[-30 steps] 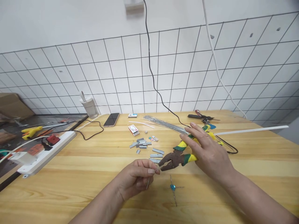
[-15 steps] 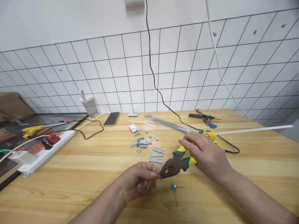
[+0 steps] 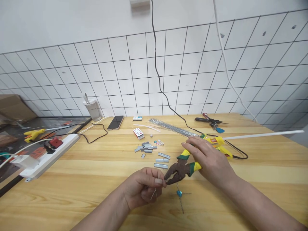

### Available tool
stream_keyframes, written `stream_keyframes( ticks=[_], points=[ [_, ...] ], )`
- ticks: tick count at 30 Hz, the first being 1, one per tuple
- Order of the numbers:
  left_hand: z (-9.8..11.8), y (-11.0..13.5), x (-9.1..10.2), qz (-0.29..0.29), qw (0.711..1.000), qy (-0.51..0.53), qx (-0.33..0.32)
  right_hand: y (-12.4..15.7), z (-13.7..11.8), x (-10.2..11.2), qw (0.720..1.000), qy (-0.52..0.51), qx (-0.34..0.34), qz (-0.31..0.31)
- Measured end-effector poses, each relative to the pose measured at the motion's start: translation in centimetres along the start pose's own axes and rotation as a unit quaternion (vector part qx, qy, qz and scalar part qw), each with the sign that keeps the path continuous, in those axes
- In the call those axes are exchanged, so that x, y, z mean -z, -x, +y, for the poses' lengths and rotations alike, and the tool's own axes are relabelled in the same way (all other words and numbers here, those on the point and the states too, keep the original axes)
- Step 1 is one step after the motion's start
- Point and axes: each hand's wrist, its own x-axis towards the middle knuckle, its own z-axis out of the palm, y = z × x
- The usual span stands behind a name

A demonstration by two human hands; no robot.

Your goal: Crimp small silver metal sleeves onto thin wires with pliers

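The left hand has its thumb and fingers pinching thin wire, whose ends stick out above and below the grip, over the near part of the desk. The right hand has its fingers curled around the yellow-and-green handles of the pliers. Their dark tips meet the wire beside the left fingertips; whether they bite it is hard to tell. Just below the pliers lies a wire cross with a blue gem; silver staple strips lie beyond the left hand.
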Motion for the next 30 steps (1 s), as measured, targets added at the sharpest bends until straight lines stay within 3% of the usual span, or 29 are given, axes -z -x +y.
stream_keyframes(
  ticks=[8,19,23,28,30],
  points=[
    [-0.2,0.1,-0.4,0.016,1.000,-0.016,-0.019,0.1,-0.3,-0.2,0.999,-0.016,-0.020,-0.034],
    [0.1,0.1,-2.6,0.187,0.961,-0.106,-0.176,0.3,-0.3,-0.4,0.996,0.026,-0.067,-0.055],
    [0.3,0.5,-2.7,0.286,0.903,-0.209,-0.242,0.6,-1.2,-0.5,0.991,0.016,-0.089,-0.102],
    [0.8,1.3,-2.1,0.340,0.770,-0.413,-0.348,0.7,-3.3,0.7,0.953,-0.064,-0.157,-0.251],
    [1.0,1.3,-2.1,0.337,0.763,-0.424,-0.353,0.5,-3.6,1.2,0.936,-0.094,-0.191,-0.280]
  ],
)
